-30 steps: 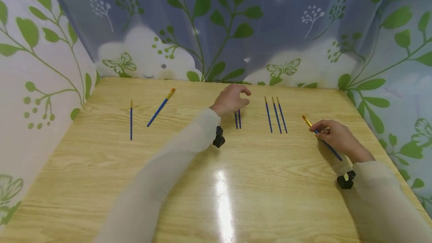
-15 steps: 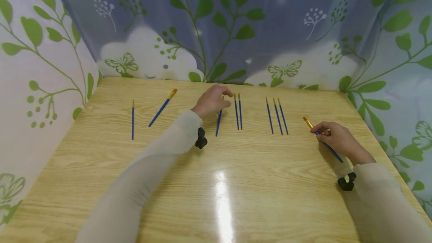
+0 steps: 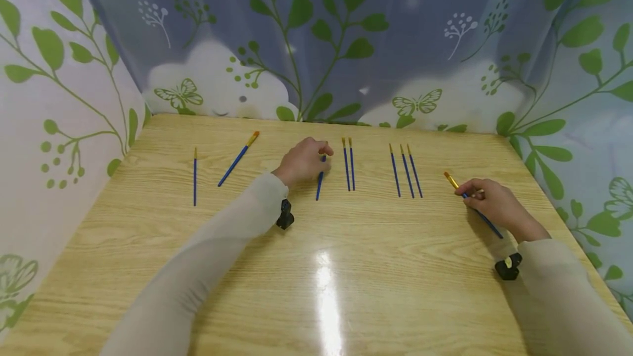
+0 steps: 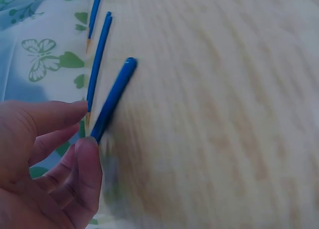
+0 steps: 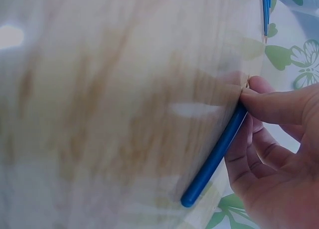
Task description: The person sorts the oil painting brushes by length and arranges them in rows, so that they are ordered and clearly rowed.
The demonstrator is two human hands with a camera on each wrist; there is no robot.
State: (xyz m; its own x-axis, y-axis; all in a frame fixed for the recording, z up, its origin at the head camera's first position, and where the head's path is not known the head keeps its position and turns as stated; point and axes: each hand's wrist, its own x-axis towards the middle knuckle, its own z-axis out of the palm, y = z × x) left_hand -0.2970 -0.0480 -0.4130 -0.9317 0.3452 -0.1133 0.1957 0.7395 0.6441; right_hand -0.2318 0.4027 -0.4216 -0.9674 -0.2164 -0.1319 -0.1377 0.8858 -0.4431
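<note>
In the head view my left hand (image 3: 303, 162) is over a blue-handled paintbrush (image 3: 320, 180) on the wooden table. Its thumb and fingers are bent about the brush, and the left wrist view shows a gap between the tips. That brush's handle (image 4: 115, 99) points away from the fingers; its bristle end is mostly covered. On the right, my right hand (image 3: 492, 201) pinches another blue paintbrush (image 3: 487, 221) between thumb and fingers, its gold ferrule and brown bristles pointing to the far left. In the right wrist view the blue handle (image 5: 214, 159) extends below the fingers.
Two thin paintbrushes (image 3: 348, 166) lie just right of my left hand, and three more thin paintbrushes (image 3: 405, 172) lie farther right. At left are a thin paintbrush (image 3: 195, 180) and a wider paintbrush (image 3: 237, 161). A leaf-patterned curtain (image 3: 316, 43) edges the table (image 3: 277, 268).
My left hand has moved left from the pair of thin paintbrushes, then slightly nearer and lower over the single brush. The right hand and its paintbrush stay put.
</note>
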